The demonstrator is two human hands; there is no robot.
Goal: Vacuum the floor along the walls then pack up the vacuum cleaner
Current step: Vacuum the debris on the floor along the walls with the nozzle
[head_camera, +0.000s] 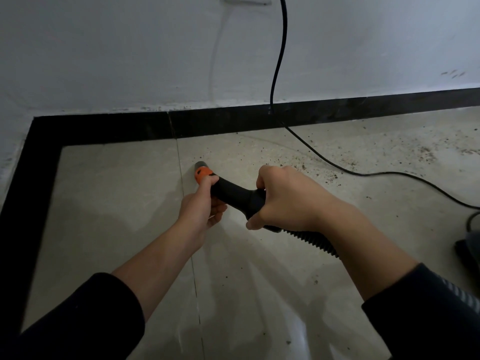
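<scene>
Ahead of you a white wall (130, 61) meets the tiled floor (117, 203) along a black skirting board (233, 120), which turns a corner at your far left. A black power cord (275, 61) hangs down the wall, crosses the skirting and snakes over the floor to your right, towards a dark part of the vacuum cleaner body (470, 246) that is cut off by the picture edge. The cord lies beyond your right hand and apart from it. Brown dirt specks (324, 168) are scattered over the floor on both sides of the cord, thickest to the right of the nozzle. A grout line (193, 268) runs from near you towards the wall and passes just left of the nozzle.

You hold the vacuum's black hose handle (233, 193) low over the floor, in the middle of the view, well short of the skirting. Its long axis runs from lower right to upper left. The orange collar (202, 174) and grey nozzle tip (199, 165) point away from you and downward, towards the left end of the wall. You cannot tell whether the tip touches the tile. The ribbed hose (309, 242) trails back from the handle under your right forearm.

Your left hand (205, 203) has its fingers curled round the handle just behind the collar, one finger lying against the orange. Your right hand (283, 198) is wrapped from above round the thick rear end of the handle, where the hose joins.
</scene>
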